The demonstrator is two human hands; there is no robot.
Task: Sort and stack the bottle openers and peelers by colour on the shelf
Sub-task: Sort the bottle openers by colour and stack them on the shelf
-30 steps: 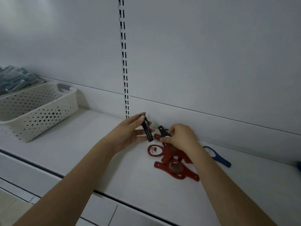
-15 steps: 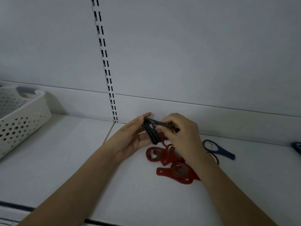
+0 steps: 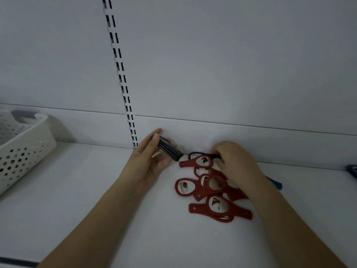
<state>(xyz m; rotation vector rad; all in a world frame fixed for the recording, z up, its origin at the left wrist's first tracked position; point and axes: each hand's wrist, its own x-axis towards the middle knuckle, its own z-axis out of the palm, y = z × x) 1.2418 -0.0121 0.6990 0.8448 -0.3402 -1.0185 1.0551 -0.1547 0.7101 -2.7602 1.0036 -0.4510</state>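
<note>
1. The black stack (image 3: 170, 149) of openers sat edge-on in my left hand (image 3: 149, 161), thumb and fingers clamped across it, held just above the shelf (image 3: 77, 190) close to the back panel (image 3: 212, 64).
2. My right hand (image 3: 233, 161) had its fingers curled down on one more black opener (image 3: 194, 154), which lay at the far edge of the red pile, its loop showing just beside the stack's lower end.
3. I judged the step in hand to be gathering the black ones; the next move called for lifting that loose piece clear of the reds and laying it flush against the stack.
4. The red openers (image 3: 210, 190) lay in a loose overlapping heap in front of my right hand, not yet stacked.
5. A blue opener (image 3: 276, 183) was mostly hidden behind my right wrist; only its handle tip showed.
6. Another dark blue thing (image 3: 352, 170) was cut off at the right edge; I could not tell what it was.
7. A white perforated basket (image 3: 23, 151) stood well apart on the left, its contents out of view.
8. I could not tell how many pieces the stack held.
</note>
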